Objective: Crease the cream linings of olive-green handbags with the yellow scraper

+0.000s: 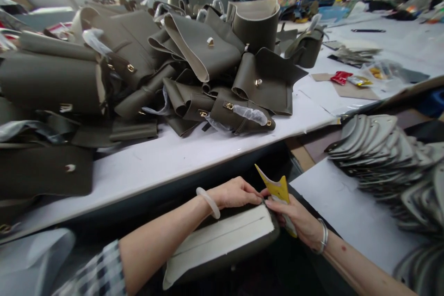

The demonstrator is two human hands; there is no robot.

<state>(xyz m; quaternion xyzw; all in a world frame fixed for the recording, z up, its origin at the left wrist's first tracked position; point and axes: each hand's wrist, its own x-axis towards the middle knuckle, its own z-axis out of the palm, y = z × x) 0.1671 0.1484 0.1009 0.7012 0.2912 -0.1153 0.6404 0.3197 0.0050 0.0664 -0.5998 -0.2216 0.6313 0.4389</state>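
At lower centre, a folded olive leather piece point(222, 243) with a pale lining lies under both hands. It looks supple yet thick-edged, best pinched along the fold. The left hand point(234, 193) presses its top edge; the right hand point(294, 217) grips a yellow tool point(277, 189). Above, similar bag panels point(156, 64) heap the white surface point(194, 148).
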